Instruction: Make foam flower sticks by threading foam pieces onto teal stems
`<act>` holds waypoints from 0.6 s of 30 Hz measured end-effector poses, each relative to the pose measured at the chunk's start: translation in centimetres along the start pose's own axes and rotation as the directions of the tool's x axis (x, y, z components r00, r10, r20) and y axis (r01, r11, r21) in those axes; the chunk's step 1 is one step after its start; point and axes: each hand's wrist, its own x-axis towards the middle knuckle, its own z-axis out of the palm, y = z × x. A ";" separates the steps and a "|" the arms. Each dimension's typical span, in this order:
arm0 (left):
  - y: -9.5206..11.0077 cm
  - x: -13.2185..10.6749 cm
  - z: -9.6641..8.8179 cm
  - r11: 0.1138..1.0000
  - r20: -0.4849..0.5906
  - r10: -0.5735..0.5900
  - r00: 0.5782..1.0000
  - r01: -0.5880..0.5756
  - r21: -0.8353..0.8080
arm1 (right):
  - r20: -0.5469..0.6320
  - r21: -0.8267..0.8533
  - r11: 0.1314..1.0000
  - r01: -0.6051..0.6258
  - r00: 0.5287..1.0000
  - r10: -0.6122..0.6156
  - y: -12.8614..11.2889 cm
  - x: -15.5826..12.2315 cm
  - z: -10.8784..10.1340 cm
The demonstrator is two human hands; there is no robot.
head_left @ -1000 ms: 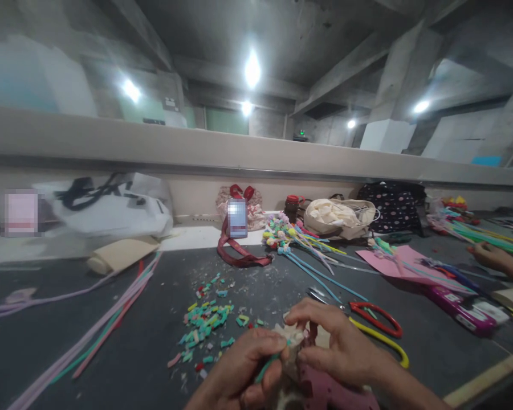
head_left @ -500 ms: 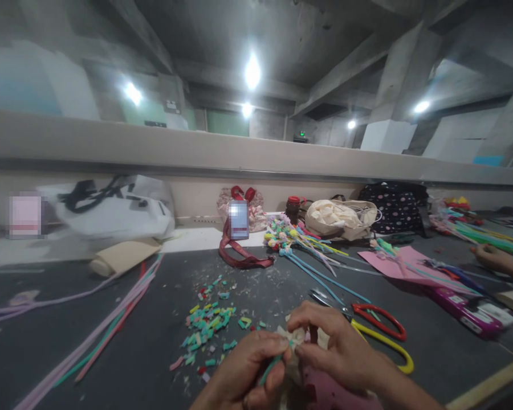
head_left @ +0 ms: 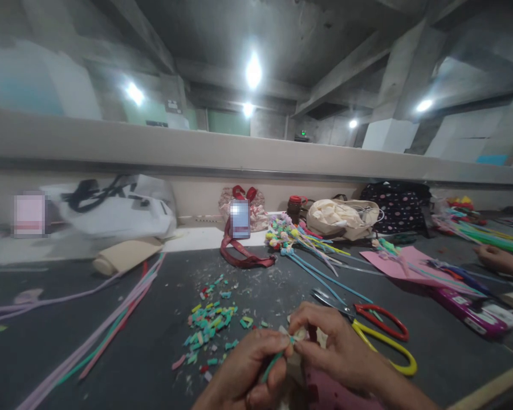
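Both my hands meet at the front of the dark table. My left hand (head_left: 254,364) pinches a thin green strip (head_left: 272,366), much like a pipe cleaner, that runs down across its fingers. My right hand (head_left: 331,339) is closed at the strip's upper end, where a small pale bit shows between the fingertips; its shape is too hidden to name. Just beyond the right hand lie scissors (head_left: 387,347) with one red and one yellow handle, blades parted. Left of my hands, small cut pieces (head_left: 211,324), mostly green, are scattered. Something pink (head_left: 329,390) shows beneath my right hand.
Long purple, green and red strips (head_left: 106,324) lie at left, near a brown paper roll (head_left: 126,255). Behind are a phone (head_left: 240,219), a flower bundle (head_left: 288,232) and a beige bag (head_left: 342,219). At right, another person's hand (head_left: 498,259) is near a pink sheet (head_left: 397,265).
My right fingertips have drawn slightly closer to my left at the strip's end. The whole view has shifted a little; the table things stay put.
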 end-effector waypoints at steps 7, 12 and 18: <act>0.2 -0.4 0.3 0.992 -0.121 0.031 0.992 -0.045 -0.120 | 0.012 0.131 0.989 -0.070 0.998 0.069 0.0 -0.3 0.0; 0.4 -0.6 0.5 0.969 -0.080 0.135 0.988 -0.148 -0.197 | -0.061 0.512 0.850 -0.126 0.981 0.182 1.1 -0.2 0.5; 0.2 0.0 0.0 0.936 -0.033 0.278 0.960 -0.279 -0.215 | 0.059 0.729 0.647 -0.223 0.962 0.266 -0.1 0.9 1.8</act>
